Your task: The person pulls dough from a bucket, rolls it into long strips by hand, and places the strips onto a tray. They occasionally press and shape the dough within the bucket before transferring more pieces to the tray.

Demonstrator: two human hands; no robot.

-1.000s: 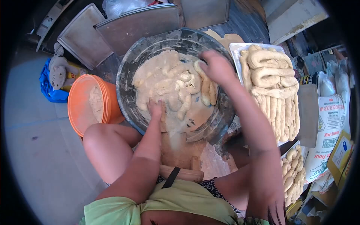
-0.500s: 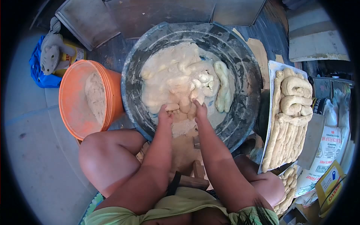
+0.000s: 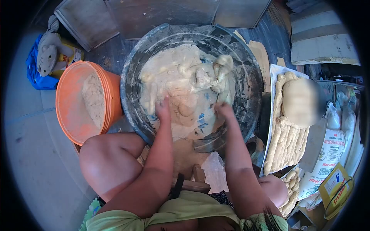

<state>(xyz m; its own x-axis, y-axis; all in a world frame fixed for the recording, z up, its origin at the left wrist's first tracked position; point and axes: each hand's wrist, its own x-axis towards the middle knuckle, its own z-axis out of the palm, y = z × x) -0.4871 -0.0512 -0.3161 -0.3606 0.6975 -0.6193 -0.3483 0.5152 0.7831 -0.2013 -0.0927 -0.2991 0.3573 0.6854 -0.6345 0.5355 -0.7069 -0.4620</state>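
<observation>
A wide dark tub (image 3: 252, 77) in front of me holds a soft, pale mass of dough (image 3: 185, 73) with flour around it. At the dough's lower left edge is my left hand (image 3: 163, 108), thumb pointing up and fingers closed on the dough, partly hidden by it. Over on the right side, my right hand (image 3: 224, 111) has its fingers curled at the lower end of a thick dough strand, which runs up to a rounded fold. Between my hands lies a floury hollow, with bluish patches of tub bottom showing through.
Left of the tub stands an orange bucket (image 3: 111, 92) with flour (image 3: 93, 98) inside. To the right, a tray (image 3: 273, 86) carries long dough rolls (image 3: 287, 146); a blurred patch covers part of it. Flour sacks (image 3: 331, 150) and a yellow container (image 3: 336, 188) sit farther right.
My hands have moved apart, left hand to the left and right hand to the right. The separate dough strand at the right is now folded up against the mass, and more tub bottom shows.
</observation>
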